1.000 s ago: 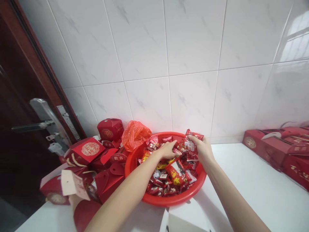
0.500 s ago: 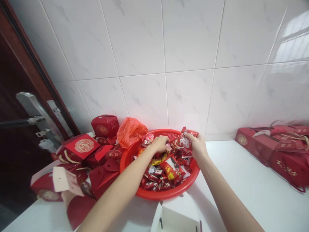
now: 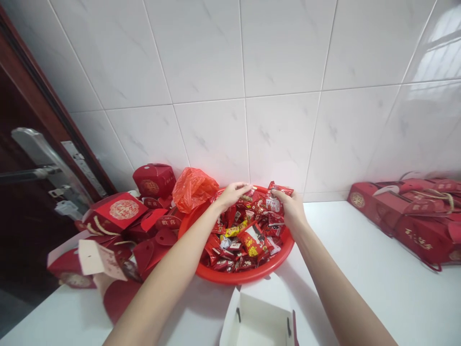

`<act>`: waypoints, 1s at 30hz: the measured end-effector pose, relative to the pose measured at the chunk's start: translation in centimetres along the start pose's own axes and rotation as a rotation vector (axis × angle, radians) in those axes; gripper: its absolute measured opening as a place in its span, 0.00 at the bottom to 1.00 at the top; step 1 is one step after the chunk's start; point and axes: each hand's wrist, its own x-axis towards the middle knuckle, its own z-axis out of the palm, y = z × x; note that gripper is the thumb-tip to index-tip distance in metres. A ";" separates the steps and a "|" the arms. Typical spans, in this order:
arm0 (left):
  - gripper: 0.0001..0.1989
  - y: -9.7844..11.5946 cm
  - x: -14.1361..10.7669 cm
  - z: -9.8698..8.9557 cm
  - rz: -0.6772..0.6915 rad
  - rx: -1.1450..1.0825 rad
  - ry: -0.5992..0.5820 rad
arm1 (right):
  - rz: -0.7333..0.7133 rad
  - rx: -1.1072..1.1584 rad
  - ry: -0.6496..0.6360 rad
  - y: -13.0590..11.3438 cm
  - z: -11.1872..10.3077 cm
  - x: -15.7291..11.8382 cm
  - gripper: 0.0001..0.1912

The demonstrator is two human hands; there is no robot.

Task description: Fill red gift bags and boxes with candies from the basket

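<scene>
A round red plastic basket (image 3: 237,278) is heaped with wrapped sweets (image 3: 234,240), mostly red with a few yellow. Over its back rim, my left hand (image 3: 232,194) pinches a small wrapped candy (image 3: 248,194) between thumb and fingers. On the right side of the basket, my right hand (image 3: 293,209) grips a red snack packet (image 3: 275,203) by its edge, just above the heap. A larger red packet with gold lettering (image 3: 254,240) lies on top of the sweets. In front of the basket stands an open box with a white inside (image 3: 262,319).
Red gift boxes (image 3: 124,211) with rope handles are piled at the left, beside a crumpled red plastic bag (image 3: 194,189). More red boxes (image 3: 406,216) lie flat at the right on the white table (image 3: 334,250). A tiled wall (image 3: 281,134) rises behind; a dark door (image 3: 32,216) stands at far left.
My left hand has risen out of the heap toward the back rim with a small candy. My right hand still holds the red packet. The view has tilted slightly downward, showing more of the box.
</scene>
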 end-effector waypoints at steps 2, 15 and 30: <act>0.19 0.2 -0.2 0.3 -0.037 -0.054 -0.025 | 0.005 -0.002 -0.001 0.0 0.0 0.0 0.13; 0.17 0.6 -0.8 0.9 -0.034 -0.132 -0.105 | 0.022 -0.056 -0.041 0.1 0.0 0.0 0.11; 0.27 0.1 -1.0 1.9 0.149 0.143 -0.120 | 0.071 -0.010 -0.297 -0.3 0.3 -0.3 0.19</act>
